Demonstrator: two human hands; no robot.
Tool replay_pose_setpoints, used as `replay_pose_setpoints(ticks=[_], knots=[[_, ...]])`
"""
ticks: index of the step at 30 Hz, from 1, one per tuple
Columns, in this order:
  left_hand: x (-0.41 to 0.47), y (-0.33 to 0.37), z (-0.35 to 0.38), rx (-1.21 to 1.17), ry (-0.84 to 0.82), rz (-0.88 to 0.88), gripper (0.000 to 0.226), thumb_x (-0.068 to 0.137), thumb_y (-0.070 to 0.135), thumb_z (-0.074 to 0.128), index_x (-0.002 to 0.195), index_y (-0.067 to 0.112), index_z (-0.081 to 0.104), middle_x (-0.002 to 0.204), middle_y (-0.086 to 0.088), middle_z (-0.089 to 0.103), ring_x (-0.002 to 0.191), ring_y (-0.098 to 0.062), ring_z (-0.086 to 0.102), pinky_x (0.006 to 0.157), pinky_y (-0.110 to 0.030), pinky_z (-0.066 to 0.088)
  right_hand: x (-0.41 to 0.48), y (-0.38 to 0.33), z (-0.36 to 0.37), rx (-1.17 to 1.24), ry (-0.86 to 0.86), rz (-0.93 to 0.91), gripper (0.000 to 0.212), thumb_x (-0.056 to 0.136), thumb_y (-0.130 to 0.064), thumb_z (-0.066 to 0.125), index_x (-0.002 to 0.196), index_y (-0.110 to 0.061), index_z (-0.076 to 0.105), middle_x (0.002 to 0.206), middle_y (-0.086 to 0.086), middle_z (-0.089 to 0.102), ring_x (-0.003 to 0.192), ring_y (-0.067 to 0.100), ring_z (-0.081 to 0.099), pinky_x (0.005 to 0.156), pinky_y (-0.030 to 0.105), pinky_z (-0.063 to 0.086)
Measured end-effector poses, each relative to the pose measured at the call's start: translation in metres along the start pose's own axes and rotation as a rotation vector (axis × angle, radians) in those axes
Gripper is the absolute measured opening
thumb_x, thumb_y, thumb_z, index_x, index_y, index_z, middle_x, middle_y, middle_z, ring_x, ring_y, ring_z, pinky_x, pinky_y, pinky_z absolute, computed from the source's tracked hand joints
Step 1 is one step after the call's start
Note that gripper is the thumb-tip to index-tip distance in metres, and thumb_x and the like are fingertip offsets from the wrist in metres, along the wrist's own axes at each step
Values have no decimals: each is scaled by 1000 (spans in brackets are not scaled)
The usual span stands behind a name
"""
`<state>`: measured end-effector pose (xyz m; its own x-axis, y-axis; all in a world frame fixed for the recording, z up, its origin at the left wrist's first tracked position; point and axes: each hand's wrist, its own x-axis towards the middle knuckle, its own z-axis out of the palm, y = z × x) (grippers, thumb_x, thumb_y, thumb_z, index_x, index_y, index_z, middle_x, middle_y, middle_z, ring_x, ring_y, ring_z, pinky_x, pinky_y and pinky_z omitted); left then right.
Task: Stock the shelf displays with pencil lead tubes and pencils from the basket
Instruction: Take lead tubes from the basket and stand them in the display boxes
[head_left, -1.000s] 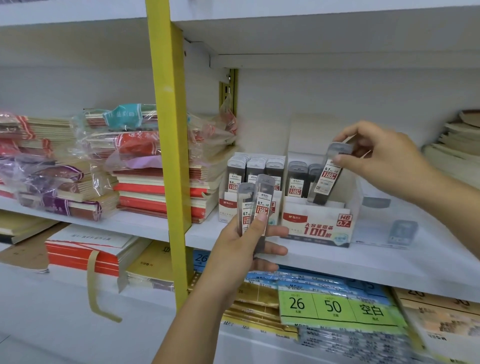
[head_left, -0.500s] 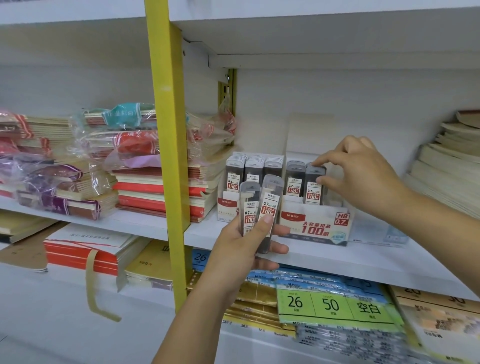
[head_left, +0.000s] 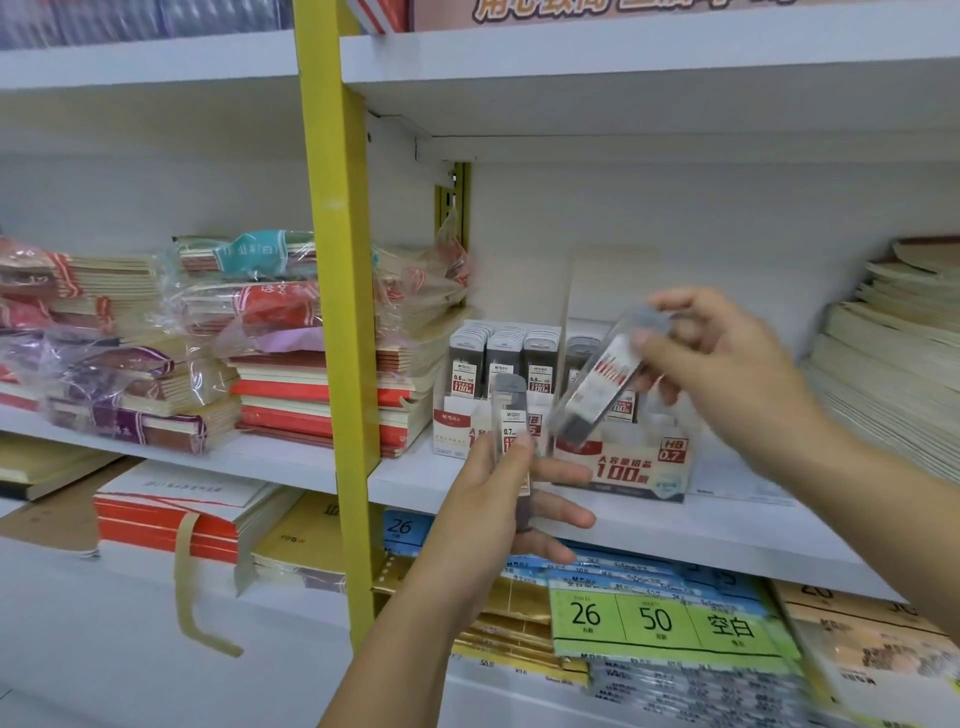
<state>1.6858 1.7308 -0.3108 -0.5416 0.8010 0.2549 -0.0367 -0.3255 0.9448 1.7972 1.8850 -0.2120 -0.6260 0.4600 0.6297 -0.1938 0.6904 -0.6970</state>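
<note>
The right hand (head_left: 727, 374), which half a second ago was pressing a tube down into the 0.7 box (head_left: 623, 470), has drawn back toward the viewer. It now pinches a fresh tube (head_left: 597, 389), tilted and blurred, above the box's front. The left hand (head_left: 493, 525), which earlier held two tubes side by side, now grips a single tube (head_left: 511, 415) upright under its thumb, with its fingers spread wider. The view has lifted slightly, bringing the upper shelf (head_left: 649, 62) further into frame.
</note>
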Motion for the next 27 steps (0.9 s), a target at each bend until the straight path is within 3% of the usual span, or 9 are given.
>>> replay_pose_setpoints(ticks=[3, 5, 8, 11, 15, 19, 22, 27], knots=[[3, -1, 1, 20, 64, 18, 19, 105, 35, 43, 118, 25, 53, 100, 0, 77, 77, -16, 74, 53, -28, 58, 19, -3, -36, -262, 125, -162, 13, 82, -38, 60, 90, -47, 55, 76, -14, 68, 65, 5, 60, 62, 33, 46], [6, -3, 2, 61, 126, 47, 16, 103, 33, 50, 108, 25, 63, 95, 3, 75, 76, -10, 71, 58, -29, 60, 29, 0, -51, -588, 59, -185, 13, 82, -42, 60, 91, -47, 51, 77, -17, 65, 65, -6, 55, 60, 27, 42], [10, -7, 3, 122, 190, 86, 18, 100, 32, 55, 94, 26, 70, 84, 5, 73, 70, -6, 66, 66, -30, 62, 34, 12, -53, -779, -48, -187, 18, 86, -33, 64, 94, -42, 50, 81, -17, 60, 61, -7, 49, 58, 19, 35], [12, -10, 3, 171, 197, 105, 18, 101, 32, 52, 96, 25, 68, 80, 7, 71, 66, -5, 63, 66, -29, 62, 36, 27, -46, -815, -146, -168, 17, 89, -30, 64, 97, -36, 51, 88, -11, 61, 77, -2, 52, 61, 22, 37], [14, -15, 4, 191, 181, 106, 15, 103, 33, 48, 103, 25, 61, 76, 9, 66, 61, -4, 58, 63, -26, 59, 44, 42, -41, -803, -206, -88, 23, 88, -32, 66, 100, -31, 46, 89, -9, 64, 83, 6, 54, 67, 32, 41], [16, -15, 3, 134, 171, 77, 16, 105, 28, 47, 105, 20, 60, 78, 5, 70, 63, -6, 62, 64, -27, 60, 54, 48, -40, -962, -98, -128, 19, 82, -47, 63, 95, -33, 59, 91, -9, 53, 95, 11, 40, 73, 32, 34], [17, -13, 3, 99, 179, 82, 15, 103, 26, 52, 105, 20, 65, 85, 4, 74, 71, -7, 67, 65, -25, 59, 57, 52, -34, -1116, -20, -131, 22, 84, -49, 66, 97, -32, 71, 93, -4, 46, 100, 19, 41, 74, 31, 31], [16, -12, 3, 94, 192, 78, 14, 101, 27, 55, 101, 23, 69, 84, 3, 74, 75, -9, 69, 67, -24, 59, 55, 51, -31, -1141, 31, -84, 28, 87, -42, 66, 108, -23, 69, 102, 3, 59, 105, 24, 46, 77, 32, 34]])
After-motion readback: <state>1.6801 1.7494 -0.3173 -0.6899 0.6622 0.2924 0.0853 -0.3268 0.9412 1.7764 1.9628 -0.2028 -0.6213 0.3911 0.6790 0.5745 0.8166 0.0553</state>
